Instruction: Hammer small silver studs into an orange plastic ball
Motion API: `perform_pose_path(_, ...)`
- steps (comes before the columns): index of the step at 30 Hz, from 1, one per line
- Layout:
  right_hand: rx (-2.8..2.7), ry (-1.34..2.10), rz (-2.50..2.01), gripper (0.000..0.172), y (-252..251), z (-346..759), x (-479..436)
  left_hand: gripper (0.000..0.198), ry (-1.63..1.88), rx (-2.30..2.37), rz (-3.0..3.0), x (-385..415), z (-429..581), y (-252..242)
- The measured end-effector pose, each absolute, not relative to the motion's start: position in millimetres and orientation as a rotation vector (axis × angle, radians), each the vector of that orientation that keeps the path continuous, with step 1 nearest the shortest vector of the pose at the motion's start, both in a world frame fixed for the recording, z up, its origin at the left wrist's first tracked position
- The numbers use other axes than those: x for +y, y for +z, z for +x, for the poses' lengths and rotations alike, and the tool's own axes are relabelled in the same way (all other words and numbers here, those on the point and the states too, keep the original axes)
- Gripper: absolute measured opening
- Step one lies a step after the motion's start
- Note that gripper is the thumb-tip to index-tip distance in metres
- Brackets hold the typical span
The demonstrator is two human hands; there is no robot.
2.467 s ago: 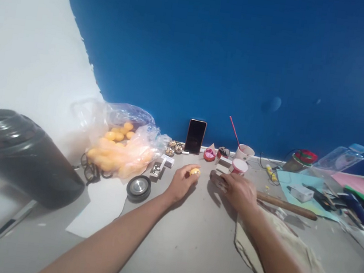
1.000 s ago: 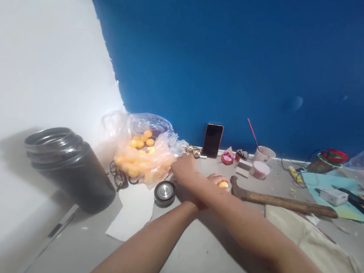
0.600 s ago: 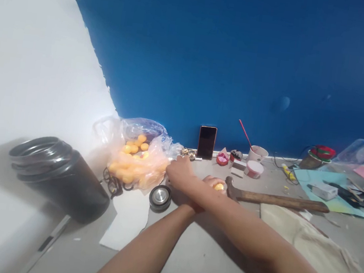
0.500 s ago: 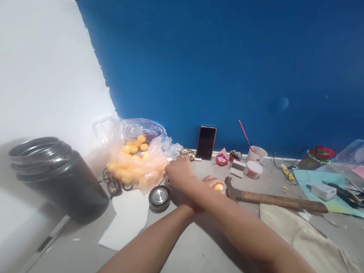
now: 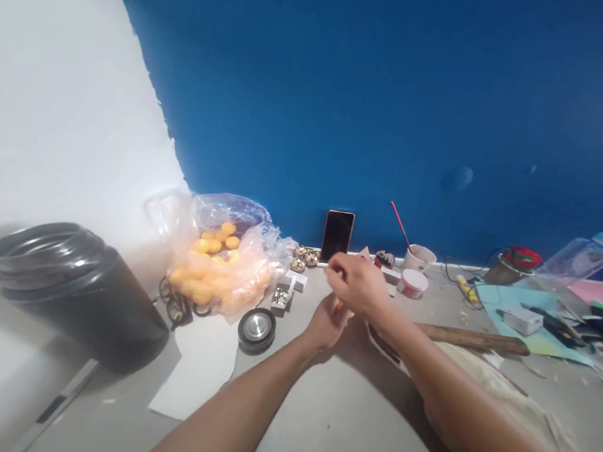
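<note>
Left hand (image 5: 326, 323) clamped grip on partly hidden yellow, seemingly round plastic ball (image 5: 339, 306), likely steadying it for right hand (image 5: 359, 283), curled close at one o'clock; couldn't tell whether right grip held anything.

The left arm (image 5: 233, 406) and right arm (image 5: 440, 396) are bare as far as they show, smooth in outline, thick near the view's edge and tapering to slim, bare wrists (image 5: 308, 347). The left hand (image 5: 326, 326) and right hand (image 5: 359, 284) are bare too, the right with rounded knuckles; nails are too small and blurred to make out
</note>
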State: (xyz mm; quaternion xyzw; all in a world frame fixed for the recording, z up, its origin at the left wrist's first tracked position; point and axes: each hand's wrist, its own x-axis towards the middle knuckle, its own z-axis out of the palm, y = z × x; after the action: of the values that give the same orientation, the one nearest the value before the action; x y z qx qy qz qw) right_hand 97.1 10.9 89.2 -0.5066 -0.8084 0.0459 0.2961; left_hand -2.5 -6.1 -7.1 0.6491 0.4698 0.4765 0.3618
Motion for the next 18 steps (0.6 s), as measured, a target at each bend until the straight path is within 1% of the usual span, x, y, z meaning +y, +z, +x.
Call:
perform_pose_path(3,-2.0,0.337,-1.358,0.013,66,150,14,0.021,1.215,1.002,1.321,-6,0,3)
perform_pose_path(6,-2.004,0.576,-1.249,0.015,46,174,16,0.021,1.24,0.915,1.044,-6,1,9)
perform_pose_path(7,-2.028,0.631,-1.208,0.016,41,176,16,0.023,1.254,0.897,1.006,-6,2,9)
perform_pose_path(10,-2.051,0.731,-1.155,0.017,37,173,14,0.042,1.27,0.889,0.968,-7,4,10)
perform_pose_path(11,-2.033,0.751,-1.168,0.016,37,171,14,0.043,1.268,0.915,0.962,-7,5,10)
perform_pose_path(18,-1.879,0.822,-1.245,0.012,28,167,17,0.018,1.364,1.105,1.04,-5,4,10)
